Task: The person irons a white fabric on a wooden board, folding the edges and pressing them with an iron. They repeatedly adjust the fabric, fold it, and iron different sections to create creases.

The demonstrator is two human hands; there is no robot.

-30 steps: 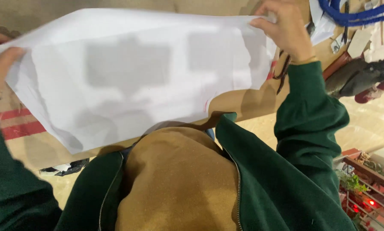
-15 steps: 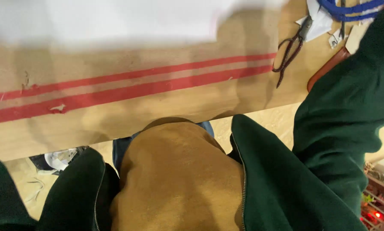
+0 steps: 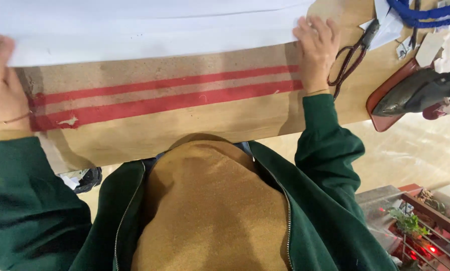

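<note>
White fabric [image 3: 149, 30] had come down flat on the table [image 3: 184, 120], no longer held up in air. Left hand [image 3: 1, 83] and right hand [image 3: 316, 47] lay on its near edge, fingers spread, pressing, not pinching. Scissors [image 3: 353, 55] sat just right of the right fingers. Looked like smoothing had begun.

I count two bare hands, my left hand [image 3: 1, 85] at the left edge of the frame and my right hand [image 3: 316, 50] upper right of centre. One white fabric sheet [image 3: 149, 27] spans the top. One pair of dark-handled scissors [image 3: 353, 55], one dark flat iron [image 3: 418, 93], one blue cord [image 3: 425, 11], upper right. Two red stripes [image 3: 159, 98] cross the brown table cover [image 3: 184, 125].
</note>
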